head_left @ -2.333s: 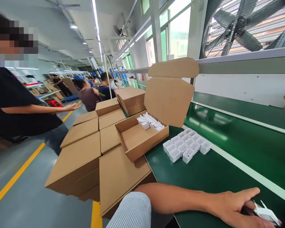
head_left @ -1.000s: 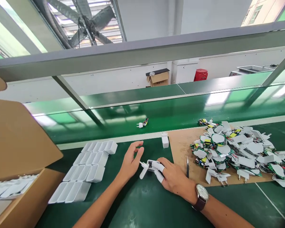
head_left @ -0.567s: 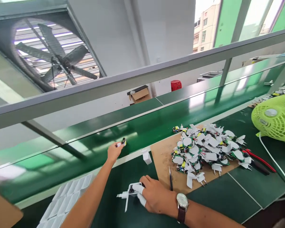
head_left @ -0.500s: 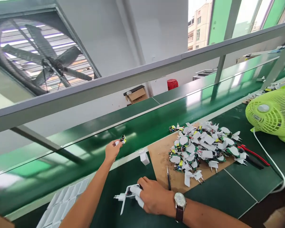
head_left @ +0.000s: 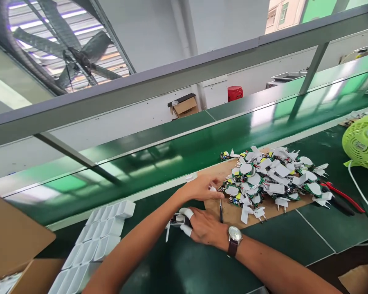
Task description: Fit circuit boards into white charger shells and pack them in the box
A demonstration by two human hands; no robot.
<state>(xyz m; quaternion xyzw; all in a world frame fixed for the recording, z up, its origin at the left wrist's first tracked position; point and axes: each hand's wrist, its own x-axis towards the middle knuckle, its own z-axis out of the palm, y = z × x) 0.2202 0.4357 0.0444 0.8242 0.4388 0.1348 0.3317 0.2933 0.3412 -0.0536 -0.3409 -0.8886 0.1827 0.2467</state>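
My left hand [head_left: 202, 188] reaches to the left edge of a heap of circuit boards [head_left: 263, 179] with white plug pieces. Its thumb and fingers look apart at the heap; a white covering shows on one finger. Whether a board touches the fingertips is hard to see. Lower down, my right hand [head_left: 202, 224], with white finger covers and a wristwatch, is closed on a white plug adapter housing [head_left: 178, 219]. A white flap hangs from that housing, and my left forearm partly hides it. Tweezers [head_left: 221, 211] lie beside my hands.
Rows of white plastic housings [head_left: 92, 239] stand at the left, by an open cardboard box [head_left: 39, 273]. The heap rests on a brown board [head_left: 242, 222]. Red-handled pliers [head_left: 345, 198] and a green fan [head_left: 363, 141] are at the right. A green conveyor belt [head_left: 159, 171] runs behind.
My left hand has moved right, from above the belt with a small circuit board to the heap's edge. My right hand still holds the housing. The view has shifted left and down.
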